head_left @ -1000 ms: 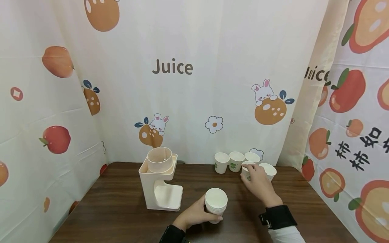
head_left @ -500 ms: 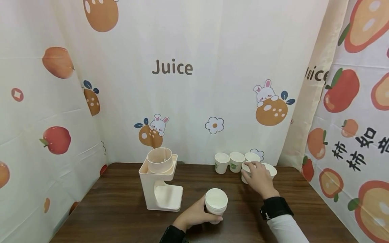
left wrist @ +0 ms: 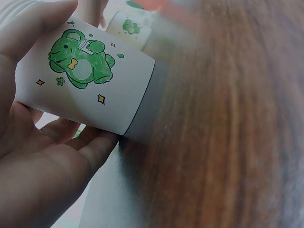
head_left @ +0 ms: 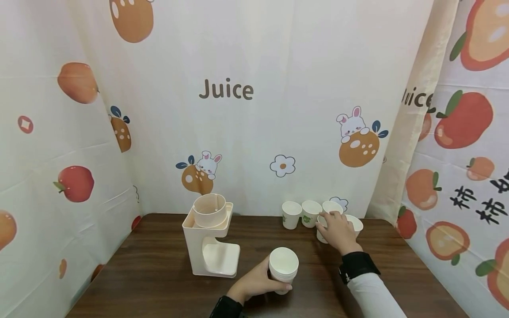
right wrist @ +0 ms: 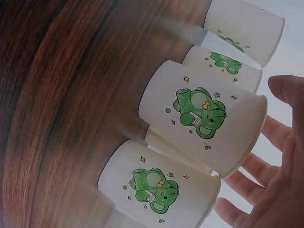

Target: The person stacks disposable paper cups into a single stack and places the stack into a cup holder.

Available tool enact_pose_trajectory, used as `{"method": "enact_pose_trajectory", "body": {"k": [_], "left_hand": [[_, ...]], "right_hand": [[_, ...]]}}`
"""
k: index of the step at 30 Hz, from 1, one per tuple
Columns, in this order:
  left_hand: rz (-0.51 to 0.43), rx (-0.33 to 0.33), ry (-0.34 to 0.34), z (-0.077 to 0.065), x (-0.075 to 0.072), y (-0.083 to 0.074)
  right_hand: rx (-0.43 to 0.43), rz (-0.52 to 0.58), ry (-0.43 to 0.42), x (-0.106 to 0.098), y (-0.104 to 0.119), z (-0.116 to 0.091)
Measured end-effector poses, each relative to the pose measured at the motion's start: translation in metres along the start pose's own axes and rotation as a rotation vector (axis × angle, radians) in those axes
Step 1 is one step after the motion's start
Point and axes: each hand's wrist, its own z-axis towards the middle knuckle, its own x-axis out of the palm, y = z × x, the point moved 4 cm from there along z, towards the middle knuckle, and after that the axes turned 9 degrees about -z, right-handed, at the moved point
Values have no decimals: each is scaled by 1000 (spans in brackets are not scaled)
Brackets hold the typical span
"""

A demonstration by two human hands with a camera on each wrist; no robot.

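My left hand [head_left: 260,278] grips a stack of white paper cups [head_left: 283,270], its thumb and fingers curled round the side. A green cartoon bear is printed on that stack [left wrist: 90,71] in the left wrist view. On the right, my right hand [head_left: 338,230] is over a white paper cup [head_left: 321,236] in the front of a group. In the right wrist view its fingers [right wrist: 251,180] lie loosely by the rim of this bear-printed cup [right wrist: 204,114], with the thumb apart from it. Another cup [right wrist: 156,185] stands beside it, partly under my hand in the head view.
Behind stand three more paper cups in a row: a left one [head_left: 291,216], a middle one [head_left: 311,215] and a right one [head_left: 332,206]. A cream juicer-like machine [head_left: 196,247] with a round top stands left on the brown wooden table [head_left: 159,282]. Printed curtains enclose the table.
My right hand and the front cup under it have shifted slightly toward me, away from the back row. The left hand keeps its grip on the stack in the same place.
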Motion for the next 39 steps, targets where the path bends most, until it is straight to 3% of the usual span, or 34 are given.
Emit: {"method": "enact_pose_trajectory", "body": {"k": [9, 20, 26, 39], "left_hand": [[-1, -23, -10, 1, 1, 3], [5, -4, -17, 4, 2, 4], [15, -6, -29, 4, 2, 6], [19, -3, -46, 3, 4, 8]], "right_hand": [[-1, -16, 33, 0, -2, 0], [-24, -20, 59, -1, -6, 5], [-76, -40, 56, -3, -6, 5], [-140, 76, 56, -11, 4, -5]]}}
